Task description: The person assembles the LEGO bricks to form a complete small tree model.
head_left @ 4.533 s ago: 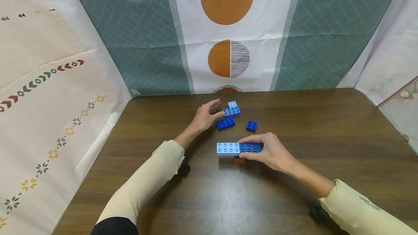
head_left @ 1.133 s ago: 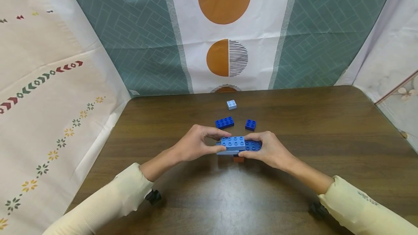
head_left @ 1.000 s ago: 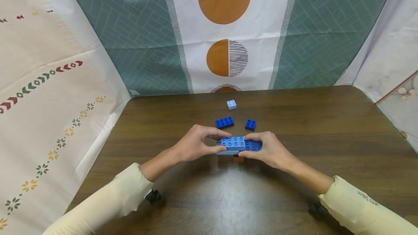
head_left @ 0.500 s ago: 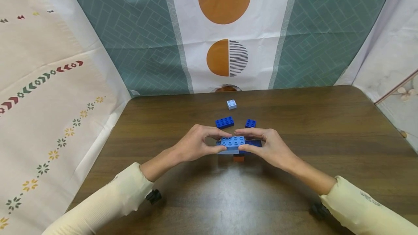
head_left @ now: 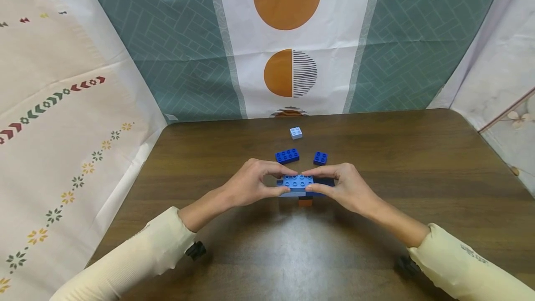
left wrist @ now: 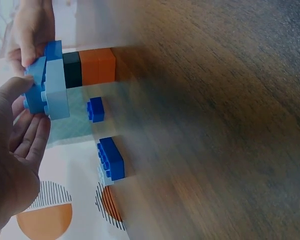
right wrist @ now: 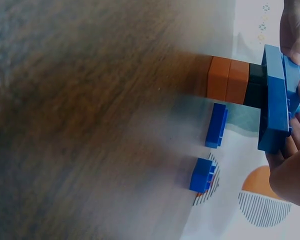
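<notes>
My left hand [head_left: 248,185] pinches the left end of a medium-blue eight-stud toy building brick [head_left: 298,182], thumb in front and fingers behind. My right hand [head_left: 350,188] pinches the same brick's right end. It lies over the joint between a light-blue brick [left wrist: 57,92] and a darker blue brick [right wrist: 275,117], which sit end to end. In both wrist views it looks slightly tilted, with a gap above the light-blue brick. Below them, a dark green brick [right wrist: 255,84] and orange bricks [right wrist: 227,79] form a narrow column on the table.
Behind the stack lie a dark blue eight-stud brick [head_left: 287,156], a dark blue four-stud brick [head_left: 320,158] and a pale blue four-stud brick [head_left: 296,133]. The wooden table [head_left: 418,152] ends at a patterned cloth [head_left: 188,59].
My left hand has brought the medium-blue brick from the back of the table onto the stack. My right hand has shifted from the darker blue brick up to the medium-blue one.
</notes>
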